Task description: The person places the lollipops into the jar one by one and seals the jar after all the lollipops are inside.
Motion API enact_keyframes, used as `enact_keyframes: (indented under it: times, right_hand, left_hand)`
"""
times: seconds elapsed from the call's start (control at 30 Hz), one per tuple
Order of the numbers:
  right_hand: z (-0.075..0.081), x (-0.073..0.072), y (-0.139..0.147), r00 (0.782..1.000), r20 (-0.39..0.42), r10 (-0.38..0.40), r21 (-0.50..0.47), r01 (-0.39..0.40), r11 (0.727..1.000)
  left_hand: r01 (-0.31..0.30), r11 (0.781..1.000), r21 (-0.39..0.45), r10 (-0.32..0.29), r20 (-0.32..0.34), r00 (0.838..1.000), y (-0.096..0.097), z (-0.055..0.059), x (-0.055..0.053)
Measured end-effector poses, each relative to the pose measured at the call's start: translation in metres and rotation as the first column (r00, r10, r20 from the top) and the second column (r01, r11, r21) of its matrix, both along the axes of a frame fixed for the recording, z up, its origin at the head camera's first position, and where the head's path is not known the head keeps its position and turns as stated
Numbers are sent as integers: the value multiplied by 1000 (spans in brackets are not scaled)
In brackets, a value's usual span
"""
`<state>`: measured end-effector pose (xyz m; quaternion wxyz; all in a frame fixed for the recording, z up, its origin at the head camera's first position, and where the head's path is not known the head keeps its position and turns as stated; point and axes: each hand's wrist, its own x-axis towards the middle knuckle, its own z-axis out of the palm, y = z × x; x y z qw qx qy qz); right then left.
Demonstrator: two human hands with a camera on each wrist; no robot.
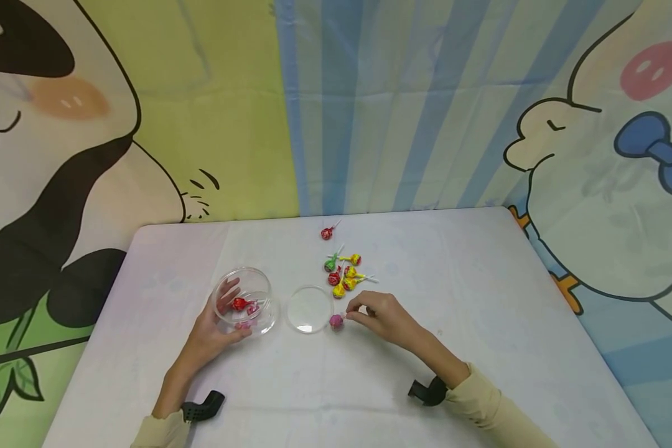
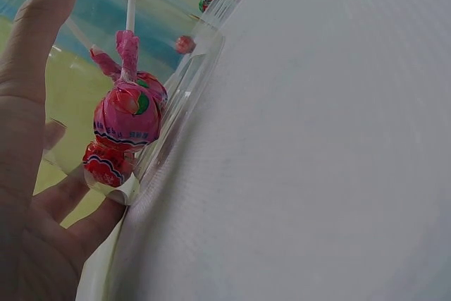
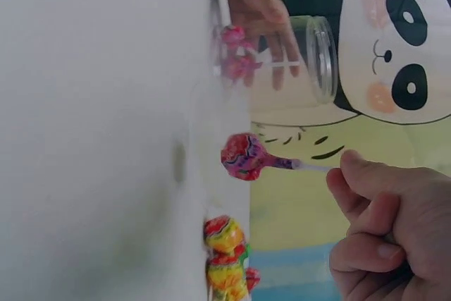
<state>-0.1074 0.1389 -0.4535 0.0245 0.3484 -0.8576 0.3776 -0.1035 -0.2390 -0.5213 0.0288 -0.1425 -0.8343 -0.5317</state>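
My left hand holds a clear plastic jar that stands on the table with its mouth up. Thumb and fingers lie around its wall in the left wrist view. Inside are a red lollipop and pink ones, the nearest pink lollipop with its stick upward. The right hand pinches the white stick of a purple-pink lollipop between thumb and forefinger. Its candy end points down, just right of a clear round lid lying flat beside the jar.
Behind the lid lies a loose cluster of yellow lollipops, a green lollipop and a dark red one. A single red lollipop lies near the back edge of the white table. A cartoon-print curtain hangs behind.
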Motion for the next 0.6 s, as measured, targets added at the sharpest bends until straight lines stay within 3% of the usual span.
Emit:
enact_keyframes:
  times: [0.23,0.4,0.6]
  right_hand:
    - [17,0,-13,993,122,-5,-201,30,979]
    - [36,-4,-27,994,101,37,-221,-14,975]
    - [48,-10,-46,997,28,76,-290,-65,955]
  left_hand:
    - [13,1000,4,-13,-10,1000,0,0,-1]
    - [14,1000,10,-14,-8,1000,-1,-1,-1]
    - [7,1000,25,-6,-14,1000,0,-3,-1]
